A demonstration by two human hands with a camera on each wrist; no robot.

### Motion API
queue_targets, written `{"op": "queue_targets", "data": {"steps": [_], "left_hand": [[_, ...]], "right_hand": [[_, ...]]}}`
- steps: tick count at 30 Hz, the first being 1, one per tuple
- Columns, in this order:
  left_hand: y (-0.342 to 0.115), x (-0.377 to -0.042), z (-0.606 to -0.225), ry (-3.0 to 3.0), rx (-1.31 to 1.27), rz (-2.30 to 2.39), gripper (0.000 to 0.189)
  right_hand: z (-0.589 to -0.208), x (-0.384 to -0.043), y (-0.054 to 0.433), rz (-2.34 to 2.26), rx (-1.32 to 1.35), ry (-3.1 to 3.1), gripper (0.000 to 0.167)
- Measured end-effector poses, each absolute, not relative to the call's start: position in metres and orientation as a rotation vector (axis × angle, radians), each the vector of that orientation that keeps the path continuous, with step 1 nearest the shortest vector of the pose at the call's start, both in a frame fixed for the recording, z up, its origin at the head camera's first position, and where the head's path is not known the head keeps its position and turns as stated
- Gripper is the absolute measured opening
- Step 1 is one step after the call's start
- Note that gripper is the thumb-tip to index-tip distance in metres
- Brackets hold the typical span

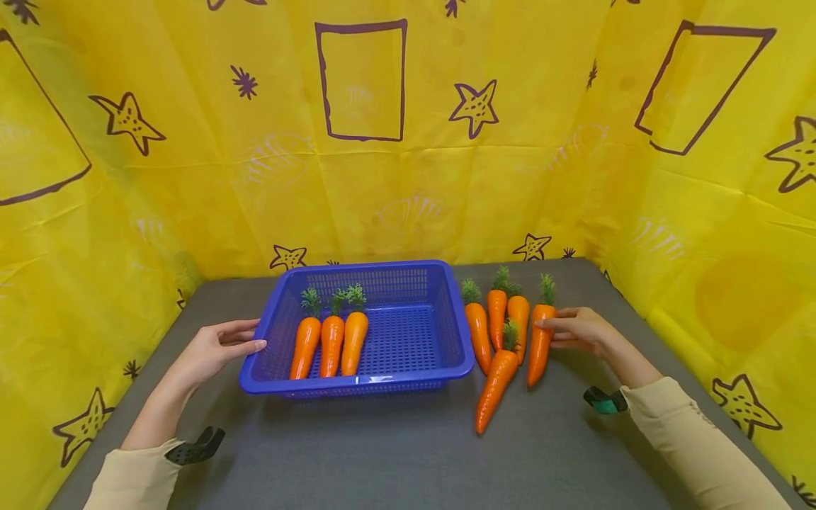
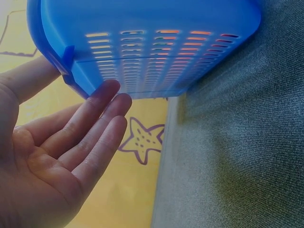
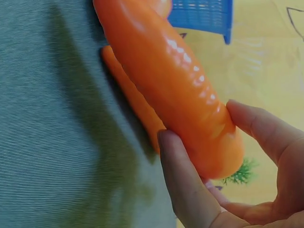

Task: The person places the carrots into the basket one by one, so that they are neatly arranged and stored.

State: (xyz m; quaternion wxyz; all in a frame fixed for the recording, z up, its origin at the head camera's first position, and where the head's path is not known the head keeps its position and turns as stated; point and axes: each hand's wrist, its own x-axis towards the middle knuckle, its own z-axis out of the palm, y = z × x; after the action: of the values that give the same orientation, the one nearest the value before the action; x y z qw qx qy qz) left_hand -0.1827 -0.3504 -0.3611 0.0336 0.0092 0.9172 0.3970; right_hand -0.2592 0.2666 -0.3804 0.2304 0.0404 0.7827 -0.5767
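Note:
A blue plastic basket (image 1: 408,382) stands on the table with three orange carrots (image 1: 331,343) inside, green tops toward the back. At its left side, my left hand (image 1: 219,347) touches the rim with the thumb; its fingers reach fairly straight toward the outer wall, and the palm is spread in the left wrist view. My right hand (image 1: 576,329) pinches a carrot (image 1: 540,347) near its leafy end, between thumb and fingers, tip pointing toward me. Several carrots (image 1: 496,389) lie loosely grouped between that one and the basket.
The grey cloth-covered table (image 1: 357,453) spreads in front of the basket. A yellow curtain (image 1: 408,205) with drawn starfish and fish surrounds the table at the back and both sides. Dark straps (image 1: 197,446) sit at the wrists.

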Motion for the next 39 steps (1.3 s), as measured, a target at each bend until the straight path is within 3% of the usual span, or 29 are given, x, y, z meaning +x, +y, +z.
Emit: {"op": "queue_targets", "data": {"steps": [39], "left_hand": [[-0.35, -0.182, -0.361, 2.822, 0.041, 1.223, 0.07]], "right_hand": [[-0.299, -0.287, 0.21, -1.487, -0.117, 2.222, 0.086]]}}
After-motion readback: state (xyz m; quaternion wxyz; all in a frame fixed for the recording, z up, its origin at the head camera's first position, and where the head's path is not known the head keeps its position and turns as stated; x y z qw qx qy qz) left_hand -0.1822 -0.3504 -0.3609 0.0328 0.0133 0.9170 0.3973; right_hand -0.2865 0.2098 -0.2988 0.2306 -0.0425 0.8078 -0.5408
